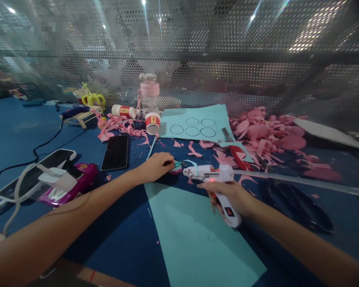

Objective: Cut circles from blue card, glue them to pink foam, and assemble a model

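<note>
My right hand is wrapped around the handle of a white hot glue gun. A red light glows on its body, and a long clear glue stick sticks out of its back end. The gun's nozzle points left, toward my left hand. That hand is closed, pinching a small teal and pink piece that my fingers partly hide. A thin curved teal strip lies by the nozzle. Below both hands a large teal paper sheet is spread on the blue surface.
Behind lies teal paper with drawn circles. Pink paper scraps heap at right, near a red-handled cutter. A bottle, paper cups, a phone and a magenta power strip with cables are leftward. A perforated metal screen stands behind.
</note>
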Demonstrator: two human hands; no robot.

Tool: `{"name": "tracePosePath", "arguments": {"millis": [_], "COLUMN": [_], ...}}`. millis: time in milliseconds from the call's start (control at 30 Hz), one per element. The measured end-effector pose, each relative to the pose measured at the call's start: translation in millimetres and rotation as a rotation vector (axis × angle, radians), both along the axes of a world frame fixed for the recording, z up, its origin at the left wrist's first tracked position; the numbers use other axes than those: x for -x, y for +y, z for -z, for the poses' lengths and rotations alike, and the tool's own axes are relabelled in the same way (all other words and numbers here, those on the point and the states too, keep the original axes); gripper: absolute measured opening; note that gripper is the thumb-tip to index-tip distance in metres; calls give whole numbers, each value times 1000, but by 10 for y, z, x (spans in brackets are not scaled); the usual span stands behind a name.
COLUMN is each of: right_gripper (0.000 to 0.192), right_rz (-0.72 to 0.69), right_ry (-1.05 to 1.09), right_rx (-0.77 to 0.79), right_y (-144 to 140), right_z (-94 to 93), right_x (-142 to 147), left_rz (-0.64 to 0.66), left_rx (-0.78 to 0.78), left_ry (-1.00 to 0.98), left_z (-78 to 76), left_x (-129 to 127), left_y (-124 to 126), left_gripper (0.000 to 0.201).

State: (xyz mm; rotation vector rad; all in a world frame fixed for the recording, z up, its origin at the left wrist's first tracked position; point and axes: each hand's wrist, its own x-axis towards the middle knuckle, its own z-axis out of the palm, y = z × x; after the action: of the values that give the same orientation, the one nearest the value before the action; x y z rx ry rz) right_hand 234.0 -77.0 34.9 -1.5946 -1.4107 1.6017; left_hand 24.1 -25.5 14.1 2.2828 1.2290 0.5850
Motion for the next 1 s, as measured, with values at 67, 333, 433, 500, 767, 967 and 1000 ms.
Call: {"name": "tracePosePath", "arguments": {"millis": [67,333,433,500,767,967,1000], "right_gripper": [26,23,15,13,17,21,22], "right_rz": [-9,27,139,171,68,45,48], "right_ry": [10,198,389,453,469,457,450], "right_rx": [14,78,54,21,44,56,49], "right_y": [-7,68,141,178,199,206,200], "right_z": [1,-16,-64,-80,48,82,73], "right_x": [12,-152,-233,-257,-243,-272,-270], "left_rz": [-8,12,-1,-20,-128,-67,-59], "left_rx": [-6,-102,-118,-126,-162,-219,-218], "left_ry": [11,37,40,55,90,152,158], "left_z": [-5,33,49,52,99,108,100], "left_x": [-4,17,8,-13,-65,-58,-54], "left_y": [-3,-29,-19,-13,-23,-23,-25], "left_gripper": [21,23,25,26,19,16,15]}}
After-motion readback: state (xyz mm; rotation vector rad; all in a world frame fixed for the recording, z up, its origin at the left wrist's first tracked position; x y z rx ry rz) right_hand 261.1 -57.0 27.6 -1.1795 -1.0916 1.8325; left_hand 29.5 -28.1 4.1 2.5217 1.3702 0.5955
